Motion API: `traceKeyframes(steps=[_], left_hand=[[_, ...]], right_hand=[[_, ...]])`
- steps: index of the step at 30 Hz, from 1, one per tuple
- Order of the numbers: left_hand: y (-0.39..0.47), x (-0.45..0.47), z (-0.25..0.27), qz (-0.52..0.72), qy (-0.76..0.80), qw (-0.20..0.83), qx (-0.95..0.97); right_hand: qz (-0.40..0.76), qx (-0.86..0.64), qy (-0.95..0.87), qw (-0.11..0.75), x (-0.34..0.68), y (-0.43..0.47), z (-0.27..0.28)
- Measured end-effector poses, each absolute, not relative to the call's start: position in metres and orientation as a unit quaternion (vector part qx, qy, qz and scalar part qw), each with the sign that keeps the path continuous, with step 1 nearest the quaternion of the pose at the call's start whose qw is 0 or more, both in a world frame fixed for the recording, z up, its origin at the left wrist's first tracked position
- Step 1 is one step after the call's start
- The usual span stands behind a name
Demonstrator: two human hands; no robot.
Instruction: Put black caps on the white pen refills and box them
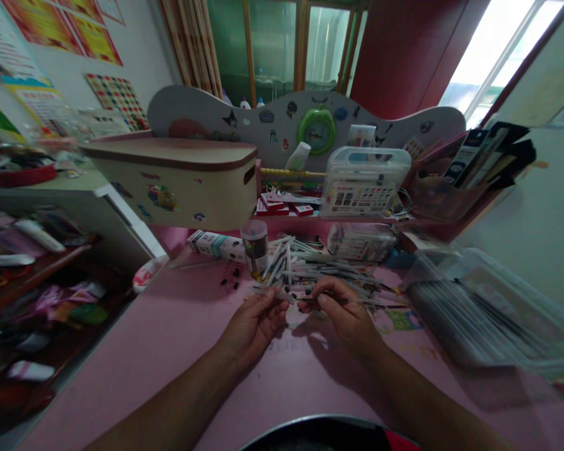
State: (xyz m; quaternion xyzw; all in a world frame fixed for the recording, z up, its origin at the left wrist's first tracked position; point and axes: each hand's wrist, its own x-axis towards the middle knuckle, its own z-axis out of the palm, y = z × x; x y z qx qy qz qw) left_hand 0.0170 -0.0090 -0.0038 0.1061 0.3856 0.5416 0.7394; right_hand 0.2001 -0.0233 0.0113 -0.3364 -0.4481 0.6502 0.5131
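My left hand pinches a slim whitish pen barrel between thumb and fingers. Facing it, my right hand grips a thin dark stick-like piece, too small and blurred to name surely. The inner ends of the two pieces almost meet above the pink desk. Right behind my hands lies a loose heap of white and grey pens. Several small black caps rest to the left. A clear cylindrical jar holding dark bits stands beside the heap.
At right, an open clear plastic box holds rows of grey pens. A lidded cream bin, a clear carrying case and a green clock stand on the back shelf. A dark round container is at the near edge.
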Motion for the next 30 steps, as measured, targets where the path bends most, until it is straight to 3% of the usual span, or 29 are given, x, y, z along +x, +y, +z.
traceKeyframes(steps=[7, 13, 16, 19, 24, 27, 30], left_hand=[[-0.013, 0.019, -0.002, 0.529, 0.368, 0.759, 0.098], [-0.017, 0.015, 0.000, 0.501, 0.339, 0.790, 0.096], [-0.014, 0.011, 0.007, 0.509, 0.347, 0.787, 0.040], [-0.009, 0.006, 0.013, 0.522, 0.345, 0.780, -0.011], [-0.006, 0.004, 0.013, 0.533, 0.341, 0.774, -0.028], [-0.006, 0.004, 0.012, 0.529, 0.336, 0.779, -0.033], [-0.007, 0.004, 0.013, 0.533, 0.326, 0.780, -0.039]], right_hand=[[0.490, -0.373, -0.606, 0.504, 0.199, -0.023, 0.008], [0.486, -0.384, -0.668, 0.412, 0.202, -0.023, 0.002], [0.472, -0.393, -0.660, 0.433, 0.211, -0.015, 0.000], [0.361, -0.462, -0.671, 0.453, 0.222, -0.006, 0.001], [0.178, -0.537, -0.762, 0.317, 0.233, 0.003, 0.001], [0.141, -0.553, -0.792, 0.217, 0.232, 0.004, -0.002], [0.120, -0.543, -0.813, 0.173, 0.228, 0.000, -0.003]])
